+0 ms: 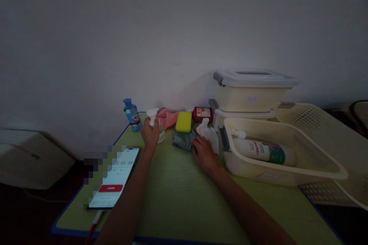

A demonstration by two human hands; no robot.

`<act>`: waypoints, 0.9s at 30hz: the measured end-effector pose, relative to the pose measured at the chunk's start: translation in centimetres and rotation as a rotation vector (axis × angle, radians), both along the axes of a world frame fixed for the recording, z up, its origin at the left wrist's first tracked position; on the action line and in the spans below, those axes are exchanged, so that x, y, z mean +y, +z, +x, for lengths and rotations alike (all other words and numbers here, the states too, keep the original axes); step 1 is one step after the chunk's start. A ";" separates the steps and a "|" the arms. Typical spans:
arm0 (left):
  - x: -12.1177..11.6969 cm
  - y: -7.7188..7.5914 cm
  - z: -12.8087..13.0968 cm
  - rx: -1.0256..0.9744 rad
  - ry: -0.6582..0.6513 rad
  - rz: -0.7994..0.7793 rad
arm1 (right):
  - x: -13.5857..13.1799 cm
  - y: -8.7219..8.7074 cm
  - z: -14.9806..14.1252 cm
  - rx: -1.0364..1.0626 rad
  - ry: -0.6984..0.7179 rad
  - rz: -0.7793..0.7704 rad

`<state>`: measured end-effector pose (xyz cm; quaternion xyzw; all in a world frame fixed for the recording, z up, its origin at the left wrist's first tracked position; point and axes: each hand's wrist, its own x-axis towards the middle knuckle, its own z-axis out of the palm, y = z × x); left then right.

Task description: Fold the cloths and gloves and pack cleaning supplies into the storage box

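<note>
My left hand (150,136) is closed around the neck of a spray bottle (153,113) with a white trigger head; its clear body shows partly behind the fingers. My right hand (204,154) rests low over the table with its fingers curled in. Its fingertips are at the right edge of a grey patterned cloth (183,140), and what they hold, if anything, is hidden. Just behind that hand lies a crumpled white cloth-like piece (209,134). On the grey cloth sits a yellow sponge (184,121), with a pink cloth (168,118) behind it.
A blue bottle (132,115) stands left; a red container (202,114) lies near the wall. At right, an open cream bin (287,172) holds a white pump bottle (255,150), before stacked lidded boxes (250,97) and a larger basket (324,138). A phone (115,178) with its cable lies left.
</note>
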<state>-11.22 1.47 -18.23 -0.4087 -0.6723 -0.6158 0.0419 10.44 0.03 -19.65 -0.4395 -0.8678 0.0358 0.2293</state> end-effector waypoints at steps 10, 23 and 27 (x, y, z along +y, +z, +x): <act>-0.4 0.1 3.9 0.020 -0.208 0.008 | -0.4 0.2 0.1 0.031 0.040 0.018; -0.1 -1.7 5.4 -0.304 -0.642 0.064 | -0.2 -0.4 0.0 -0.022 0.055 -0.008; 0.1 -2.2 4.8 -0.392 -0.744 0.038 | -0.2 -0.4 0.0 -0.030 0.027 -0.013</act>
